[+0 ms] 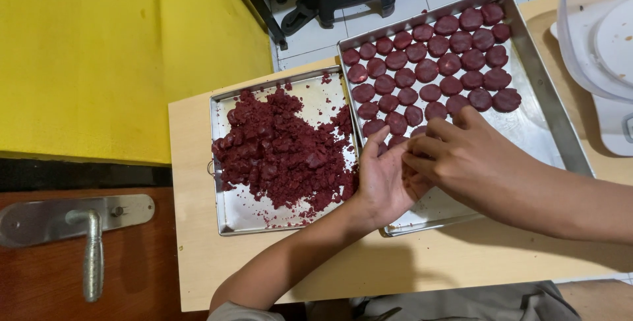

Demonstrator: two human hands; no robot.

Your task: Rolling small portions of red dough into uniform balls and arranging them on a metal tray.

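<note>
Both forearms enter from the near edge of the pale wooden surface (198, 255). Left hand (382, 186) lies palm-up over the near corner of the large rectangular metal tray (560, 143). Right hand (461, 156) is laid across it, fingers (422, 163) curled down into the left palm. Whatever sits between the palms is hidden; judged by posture, a portion of dough is being pressed or rolled, though I cannot tell for certain that either hand grips anything.

Beyond the hands on that tray stand rows of dark red flattened dough rounds (428, 70), close-set, filling the far part; the near right part is bare metal. Left of that tray, touching it, a smaller metal tray (227, 219) holds a heap of dark red crumbly dough (283, 153).

Step in hand, by my reading: shaping one piece. Next move calls for setting it at the end of the nearest row without disturbing neighbours.

Right of the large tray: a white plastic appliance (597, 31).
</note>
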